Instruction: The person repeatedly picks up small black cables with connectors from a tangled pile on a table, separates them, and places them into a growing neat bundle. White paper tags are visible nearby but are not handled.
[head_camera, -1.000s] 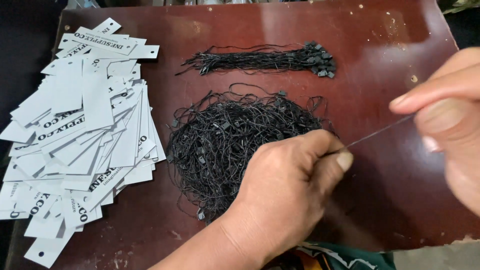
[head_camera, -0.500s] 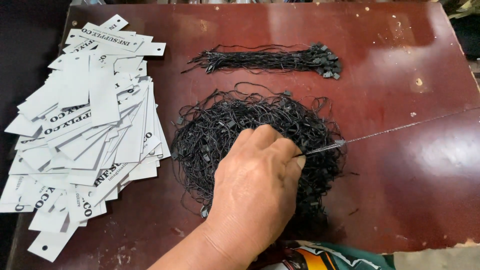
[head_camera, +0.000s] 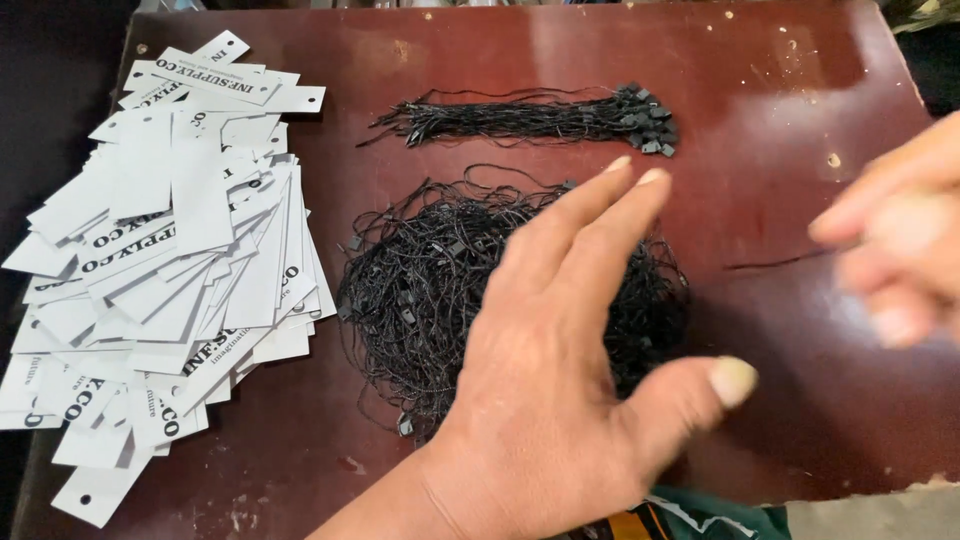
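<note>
While left hand hovers, string pile beneath

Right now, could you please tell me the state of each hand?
Left hand: open, fingers spread over the tangled black strings, holding nothing.
Right hand: blurred; its grip cannot be told.

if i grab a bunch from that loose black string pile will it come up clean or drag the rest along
Probably drags: the tangled string pile is thin looped cords crossing each other, so strands likely snag. It looks floppy and light, sagging rather than holding shape. The small fasteners on the cords may catch too. The aligned bundle behind it should lift cleaner.
</note>
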